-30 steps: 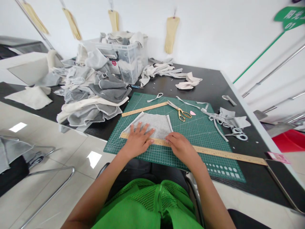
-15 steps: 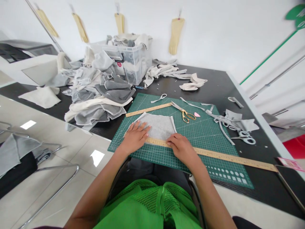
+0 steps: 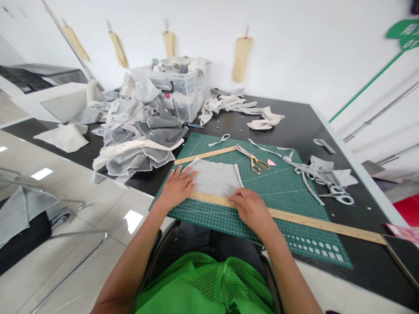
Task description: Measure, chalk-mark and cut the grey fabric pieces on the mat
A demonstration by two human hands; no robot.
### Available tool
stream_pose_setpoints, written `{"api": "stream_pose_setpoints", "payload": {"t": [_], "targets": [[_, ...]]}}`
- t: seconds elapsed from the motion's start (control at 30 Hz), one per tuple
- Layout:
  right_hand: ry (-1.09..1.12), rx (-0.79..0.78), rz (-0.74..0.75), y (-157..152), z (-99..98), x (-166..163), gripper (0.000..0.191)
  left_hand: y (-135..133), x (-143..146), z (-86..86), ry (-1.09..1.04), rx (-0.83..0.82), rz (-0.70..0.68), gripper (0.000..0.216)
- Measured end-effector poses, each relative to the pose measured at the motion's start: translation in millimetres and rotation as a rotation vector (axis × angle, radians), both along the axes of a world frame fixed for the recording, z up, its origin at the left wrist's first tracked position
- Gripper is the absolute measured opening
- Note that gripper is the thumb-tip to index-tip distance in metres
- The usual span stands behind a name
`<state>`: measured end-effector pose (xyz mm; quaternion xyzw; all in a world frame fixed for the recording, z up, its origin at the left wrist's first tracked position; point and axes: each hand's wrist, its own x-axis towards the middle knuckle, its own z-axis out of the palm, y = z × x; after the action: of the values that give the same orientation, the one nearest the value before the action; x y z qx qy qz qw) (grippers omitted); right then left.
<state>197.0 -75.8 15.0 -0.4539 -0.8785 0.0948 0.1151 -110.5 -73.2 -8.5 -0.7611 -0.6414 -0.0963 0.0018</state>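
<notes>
A grey fabric piece (image 3: 216, 179) lies flat on the green cutting mat (image 3: 281, 187). A long wooden ruler (image 3: 307, 221) runs across the fabric's near edge and off to the right. My left hand (image 3: 176, 187) rests flat, fingers spread, on the fabric's left corner and the ruler's left end. My right hand (image 3: 250, 207) presses down on the ruler just right of the fabric, fingers curled over its edge. A shorter wooden ruler (image 3: 206, 155) lies beyond the fabric. Gold-handled scissors (image 3: 253, 159) and a pink chalk piece (image 3: 271, 162) sit further back.
A heap of grey and cream cloth (image 3: 137, 135) and a clear storage bin (image 3: 180, 89) fill the back left. Fabric strips and white-handled scissors (image 3: 340, 196) lie at the right of the black table (image 3: 294, 117). Cream gloves (image 3: 241, 59) hang on the wall. Chairs stand at the left.
My left hand slid left along the fabric to its left corner. The right hand stays on the ruler. My head shifted, so the scene sits lower in view.
</notes>
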Motion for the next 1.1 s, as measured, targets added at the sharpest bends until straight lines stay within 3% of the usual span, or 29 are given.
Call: {"api": "stream_pose_setpoints", "payload": {"t": [0.1, 0.23, 0.3, 0.43, 0.5, 0.8, 1.1], "targets": [[0.002, -0.004, 0.0, 0.2, 0.6, 0.4, 0.024, 0.0, 0.7, -1.9, 0.008, 0.027, 0.051, 0.049], [-0.028, 0.006, -0.013, -0.1, 3.2, -0.5, 0.023, -6.7, 27.5, 2.7, 0.026, 0.166, 0.109, 0.044], [-0.046, 0.01, -0.019, -0.2, 4.3, -1.4, 0.023, -11.0, 43.6, 7.8, 0.019, 0.216, 0.033, 0.044], [-0.056, 0.019, -0.007, -0.3, 5.0, -2.6, 0.024, -18.3, 65.3, 13.3, -0.022, 0.139, -0.309, 0.048], [-0.061, 0.027, -0.001, -0.4, 5.3, -2.6, 0.025, -20.8, 70.9, 11.4, -0.045, 0.101, -0.353, 0.047], [-0.058, 0.037, -0.002, 0.4, 4.8, -2.5, 0.023, -6.4, 70.9, -3.0, -0.07, 0.047, -0.082, 0.061], [-0.035, 0.047, -0.002, 0.7, 1.0, -1.1, 0.022, 14.8, 20.7, -9.7, -0.013, 0.064, 0.052, 0.076]]}}
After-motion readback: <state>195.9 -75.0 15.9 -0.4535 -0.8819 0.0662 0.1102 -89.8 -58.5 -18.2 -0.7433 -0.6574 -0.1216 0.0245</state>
